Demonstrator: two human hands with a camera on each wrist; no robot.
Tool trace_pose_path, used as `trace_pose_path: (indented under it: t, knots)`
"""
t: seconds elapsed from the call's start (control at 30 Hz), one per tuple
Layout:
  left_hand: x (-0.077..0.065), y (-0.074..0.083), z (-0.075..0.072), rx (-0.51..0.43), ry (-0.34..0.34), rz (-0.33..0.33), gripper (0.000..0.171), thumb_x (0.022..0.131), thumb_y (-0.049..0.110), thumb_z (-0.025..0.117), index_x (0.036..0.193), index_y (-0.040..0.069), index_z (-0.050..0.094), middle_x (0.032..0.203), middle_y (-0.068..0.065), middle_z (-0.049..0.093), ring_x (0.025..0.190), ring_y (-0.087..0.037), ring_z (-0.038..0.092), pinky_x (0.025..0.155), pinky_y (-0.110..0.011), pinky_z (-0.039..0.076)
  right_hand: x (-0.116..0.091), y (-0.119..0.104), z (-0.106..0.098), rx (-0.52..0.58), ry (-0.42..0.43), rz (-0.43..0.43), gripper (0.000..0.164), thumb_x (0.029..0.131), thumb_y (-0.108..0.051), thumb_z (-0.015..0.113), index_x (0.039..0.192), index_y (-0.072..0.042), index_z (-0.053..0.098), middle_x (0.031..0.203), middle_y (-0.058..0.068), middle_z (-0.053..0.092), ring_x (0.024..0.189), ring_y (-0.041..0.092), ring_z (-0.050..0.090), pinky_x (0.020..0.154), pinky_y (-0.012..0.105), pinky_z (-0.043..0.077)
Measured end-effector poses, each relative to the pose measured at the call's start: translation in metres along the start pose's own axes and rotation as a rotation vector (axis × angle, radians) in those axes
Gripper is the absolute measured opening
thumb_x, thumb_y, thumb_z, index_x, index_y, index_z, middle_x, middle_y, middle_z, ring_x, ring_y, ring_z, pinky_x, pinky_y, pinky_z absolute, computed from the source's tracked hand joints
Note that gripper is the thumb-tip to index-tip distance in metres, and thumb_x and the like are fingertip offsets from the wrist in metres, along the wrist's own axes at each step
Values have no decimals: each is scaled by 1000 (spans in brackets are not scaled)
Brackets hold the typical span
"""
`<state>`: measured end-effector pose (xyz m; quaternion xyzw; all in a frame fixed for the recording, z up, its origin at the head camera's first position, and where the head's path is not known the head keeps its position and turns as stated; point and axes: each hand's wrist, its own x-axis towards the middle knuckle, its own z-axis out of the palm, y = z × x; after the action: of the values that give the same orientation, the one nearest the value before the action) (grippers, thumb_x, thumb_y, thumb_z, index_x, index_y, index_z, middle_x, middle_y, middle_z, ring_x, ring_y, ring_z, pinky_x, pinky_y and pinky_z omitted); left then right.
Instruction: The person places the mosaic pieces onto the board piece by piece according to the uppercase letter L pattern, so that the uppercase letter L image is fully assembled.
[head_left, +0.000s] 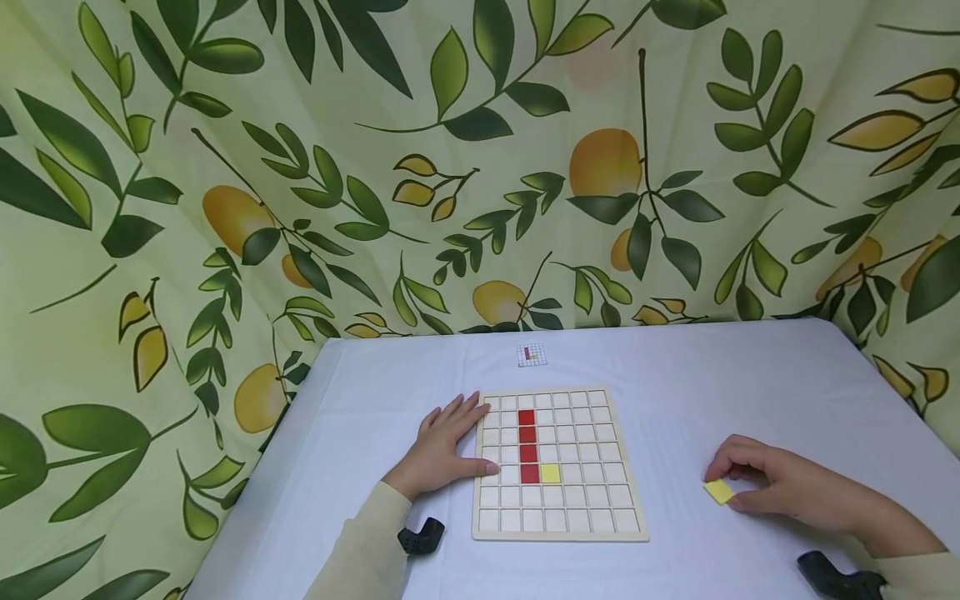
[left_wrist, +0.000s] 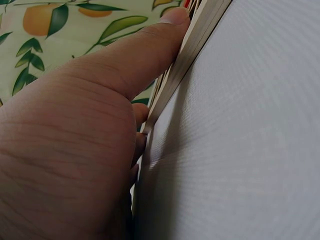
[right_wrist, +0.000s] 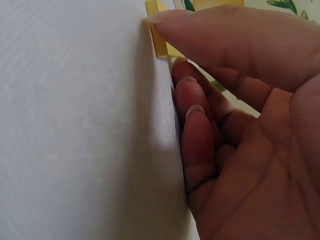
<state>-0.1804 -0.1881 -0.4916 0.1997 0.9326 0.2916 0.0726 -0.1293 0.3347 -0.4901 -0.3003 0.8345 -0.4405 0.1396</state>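
Observation:
A square wooden grid board (head_left: 562, 536) lies on the table. In one of its columns several red tiles (head_left: 528, 433) form a vertical line, and a yellow tile (head_left: 551, 473) sits right of the lowest one. My left hand (head_left: 442, 450) rests at the board's left edge with fingers spread, the thumb lying on the rim; the left wrist view shows this thumb (left_wrist: 145, 50) against the board's side. Off to the right of the board, my right hand (head_left: 787, 487) pinches another yellow tile (head_left: 718, 492) between thumb and fingers. The right wrist view shows that tile (right_wrist: 159, 30) close to the tablecloth.
A small card (head_left: 532, 355) printed with a grid and a red and yellow pattern lies behind the board. White cloth (head_left: 375, 375) covers the table. A leaf-and-fruit patterned curtain (head_left: 450, 208) hangs behind. Black devices (head_left: 422, 537) are at both wrists.

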Motion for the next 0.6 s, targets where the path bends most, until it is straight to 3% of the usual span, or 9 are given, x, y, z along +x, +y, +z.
trace_pose_path:
  t: [0.33, 0.6]
  knots:
    - [-1, 1, -1, 4, -3, 2, 104, 84, 71, 83, 168, 22, 46, 178, 5, 26, 165, -22, 10, 128, -56, 3, 3, -9, 3, 67, 34, 218, 18, 98, -7, 79, 110, -5, 65, 100, 8, 59, 87, 15, 53, 70, 29, 48]
    - [0, 0, 0, 11, 3, 2, 103, 85, 70, 83, 168, 21, 47, 178, 4, 26, 165, -24, 11, 128, -57, 5, 8, -15, 10, 60, 108, 223, 9, 102, -8, 76, 108, -6, 69, 98, 6, 63, 85, 17, 57, 69, 29, 50]
